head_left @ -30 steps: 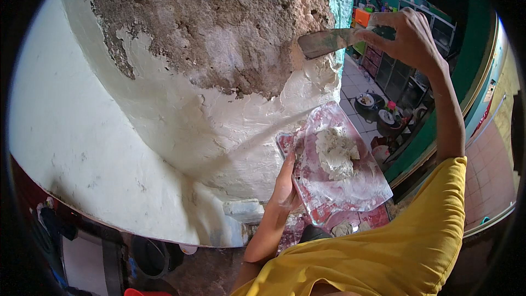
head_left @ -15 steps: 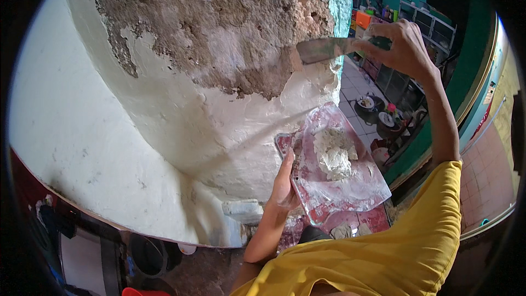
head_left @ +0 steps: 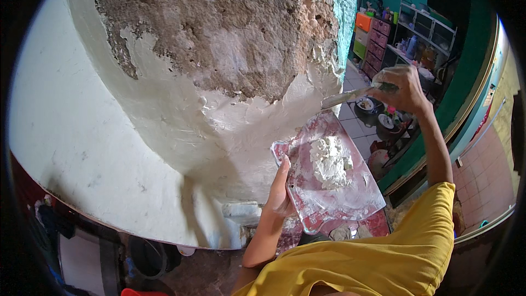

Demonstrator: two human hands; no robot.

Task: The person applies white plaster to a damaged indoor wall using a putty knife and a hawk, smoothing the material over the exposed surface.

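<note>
My right hand (head_left: 400, 86) grips a putty knife (head_left: 342, 98), its blade above the upper right corner of a pinkish, putty-smeared board (head_left: 304, 197) and near the wall's edge. My left hand (head_left: 279, 189) holds that board by its left side, thumb on top. A lumpy heap of white putty (head_left: 329, 161) sits in the middle of the board. In front of me the wall has a large rough, bare brown patch (head_left: 208, 27) with smeared white plaster (head_left: 181, 126) around its lower and left parts.
At right rear, a drawer unit (head_left: 378, 44) and metal rack (head_left: 427, 27) stand beyond a teal column edge (head_left: 345, 16). Pots (head_left: 366, 108) sit on the tiled floor beside a green frame (head_left: 411, 164). A dark bucket (head_left: 145, 255) lies below the white wall ledge at lower left.
My right hand and the knife have dropped from the bare patch's right edge to just above the board. The board in my left hand has shifted slightly left and down.
</note>
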